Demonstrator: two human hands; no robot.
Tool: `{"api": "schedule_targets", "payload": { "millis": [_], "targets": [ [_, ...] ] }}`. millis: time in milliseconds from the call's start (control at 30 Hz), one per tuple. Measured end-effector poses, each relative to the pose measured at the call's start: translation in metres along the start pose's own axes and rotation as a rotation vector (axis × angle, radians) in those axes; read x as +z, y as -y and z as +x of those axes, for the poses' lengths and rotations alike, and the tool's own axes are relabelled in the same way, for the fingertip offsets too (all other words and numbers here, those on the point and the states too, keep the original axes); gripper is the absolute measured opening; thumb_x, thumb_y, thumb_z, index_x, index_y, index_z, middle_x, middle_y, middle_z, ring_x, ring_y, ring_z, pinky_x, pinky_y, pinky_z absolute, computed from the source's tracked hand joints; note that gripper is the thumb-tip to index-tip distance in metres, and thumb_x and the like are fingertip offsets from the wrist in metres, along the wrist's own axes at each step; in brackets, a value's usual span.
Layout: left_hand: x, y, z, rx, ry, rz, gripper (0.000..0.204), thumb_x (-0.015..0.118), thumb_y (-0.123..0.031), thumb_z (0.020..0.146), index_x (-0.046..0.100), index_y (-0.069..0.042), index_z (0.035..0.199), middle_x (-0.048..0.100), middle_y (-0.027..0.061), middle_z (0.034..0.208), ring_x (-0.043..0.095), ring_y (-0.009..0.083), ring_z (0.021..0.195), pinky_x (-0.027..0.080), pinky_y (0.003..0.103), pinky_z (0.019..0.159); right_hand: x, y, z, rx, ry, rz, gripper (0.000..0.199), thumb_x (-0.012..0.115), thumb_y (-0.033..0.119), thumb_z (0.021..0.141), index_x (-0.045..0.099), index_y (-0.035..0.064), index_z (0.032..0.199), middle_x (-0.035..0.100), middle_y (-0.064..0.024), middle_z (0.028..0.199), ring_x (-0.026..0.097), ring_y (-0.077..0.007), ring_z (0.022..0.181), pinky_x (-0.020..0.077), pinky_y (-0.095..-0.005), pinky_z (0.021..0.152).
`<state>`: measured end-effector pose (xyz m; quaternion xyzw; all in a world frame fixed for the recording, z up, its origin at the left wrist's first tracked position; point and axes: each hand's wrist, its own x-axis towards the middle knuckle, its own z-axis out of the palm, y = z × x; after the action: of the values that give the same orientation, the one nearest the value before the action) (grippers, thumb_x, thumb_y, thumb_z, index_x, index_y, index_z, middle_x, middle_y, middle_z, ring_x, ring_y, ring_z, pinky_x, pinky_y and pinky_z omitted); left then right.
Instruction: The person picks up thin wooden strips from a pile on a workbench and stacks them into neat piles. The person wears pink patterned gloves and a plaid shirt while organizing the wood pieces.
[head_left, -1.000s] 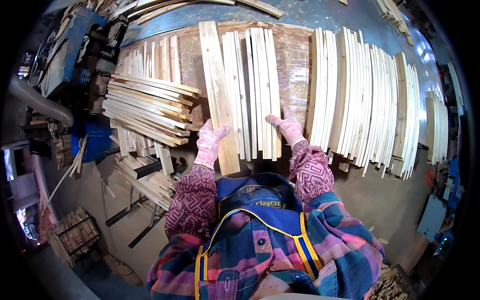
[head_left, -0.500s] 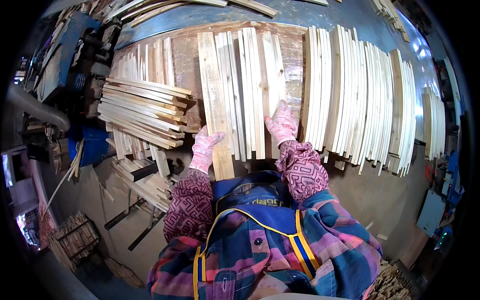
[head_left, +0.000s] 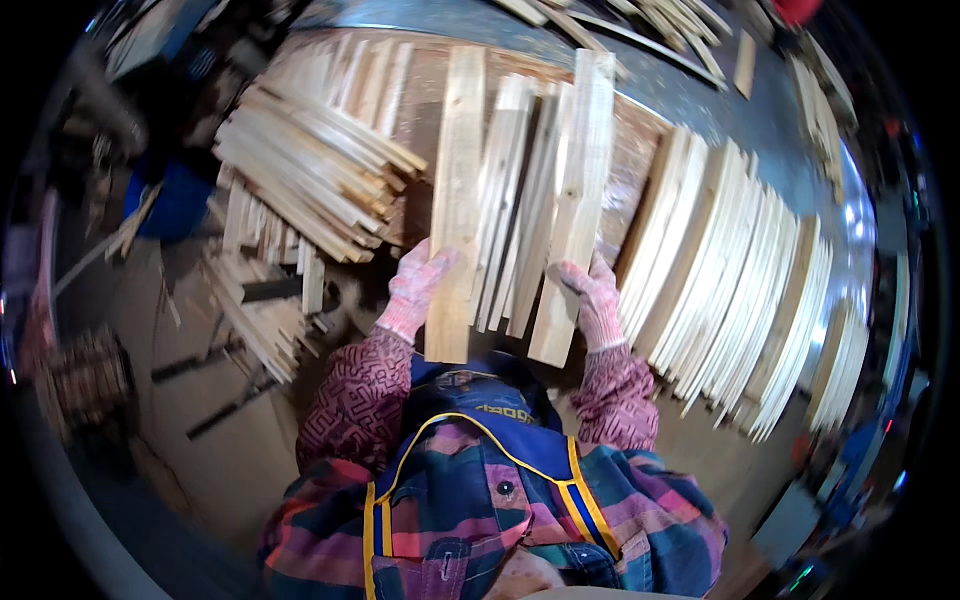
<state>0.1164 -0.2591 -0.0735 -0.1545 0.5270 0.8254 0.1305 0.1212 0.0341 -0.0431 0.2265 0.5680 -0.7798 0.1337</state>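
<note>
As both gloved hands are on the same bundle, entry covers one lot of pale wooden slats in the head view, the only view to hand.

Head view, item 1: bundle of slats (head_left: pixel 520 200), approx. six to eight pcs, lying lengthwise away from the person on a brown worktop (head_left: pixel 630 170). Near ends overhang toward the apron, uneven; far ends also staggered.

Item 2: left hand (head_left: pixel 415 290), pink knit glove, fingers spread flat against the outer edge of the widest board (head_left: pixel 455 210) at the bundle's left side. Pressing inward, not pinching.

Item 3: right hand (head_left: pixel 590 300), same glove, palm and fingers laid over the near end of the right-hand board (head_left: pixel 575 210), thumb side tucked under; grip looks closed round the edge, though underside is hidden.

Item 4: fanned row of slats (head_left: pixel 740 290) to the right, many pcs, edges overlapping, well apart from the bundle's far end but just beside its near end.

Item 5: criss-cross stack (head_left: pixel 310 180) to the left, plus loose offcuts (head_left: pixel 260 310) below it nr. the floor.

Status, est.: bundle gathered btwn the hands but not yet squared; ends want aligning. Right-hand row looks laid out already; left stack appears untouched stock. Judged roughly mid-way, since large qty sits on both sides.
</note>
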Motion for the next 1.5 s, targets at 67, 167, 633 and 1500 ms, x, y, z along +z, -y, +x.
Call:
{"api": "schedule_targets", "payload": {
  "millis": [67, 167, 633, 1500],
  "targets": [
    [0.028, -0.009, 0.011, 0.016, -0.144, 0.212, 0.042, 0.062, -0.019, 0.099, 0.056, 0.004, 0.134, 0.067, 0.0079, 0.114, 0.063, 0.0158, 0.106, 0.049, 0.031, 0.099, 0.024, -0.006, -0.002, -0.013, 0.171, 0.251, 0.054, 0.069, 0.007, 0.090, 0.051, 0.0040, 0.141, 0.070, -0.0076, 0.112, 0.067, -0.0179, 0.099, 0.0543, -0.0326, 0.089],
    [0.067, -0.012, 0.023, 0.096, -0.329, 0.266, 0.052, 0.059, -0.039, 0.101, 0.057, 0.001, 0.134, 0.061, 0.0152, 0.132, 0.061, 0.0278, 0.117, 0.048, 0.043, 0.097, 0.092, 0.000, -0.013, 0.054, 0.394, 0.079, 0.066, 0.072, 0.006, 0.087, 0.044, 0.0028, 0.147, 0.063, -0.0078, 0.126, 0.063, -0.0197, 0.112, 0.0519, -0.0332, 0.096],
    [-0.171, -0.157, 0.061, 0.157, -0.997, 0.903, 0.097, 0.067, -0.055, 0.091, 0.019, -0.007, 0.160, 0.045, 0.0261, 0.140, 0.047, 0.0345, 0.130, 0.038, 0.047, 0.109, 0.239, 0.081, 0.266, -0.232, 0.579, -0.963, 0.083, 0.085, 0.011, 0.073, 0.047, 0.0062, 0.147, 0.071, -0.0136, 0.112, 0.066, -0.0218, 0.100, 0.0533, -0.0363, 0.089],
    [-0.149, -0.135, -0.088, 0.330, -0.565, 0.780, 0.079, 0.080, -0.028, 0.086, 0.041, -0.006, 0.152, 0.052, 0.0166, 0.144, 0.052, 0.0295, 0.131, 0.044, 0.038, 0.109, 0.397, -0.015, 0.028, -0.041, 0.915, -0.585, 0.049, 0.070, 0.024, 0.095, 0.055, -0.0016, 0.134, 0.069, -0.0078, 0.113, 0.065, -0.0135, 0.095, 0.0543, -0.0282, 0.079]
  ]
}}
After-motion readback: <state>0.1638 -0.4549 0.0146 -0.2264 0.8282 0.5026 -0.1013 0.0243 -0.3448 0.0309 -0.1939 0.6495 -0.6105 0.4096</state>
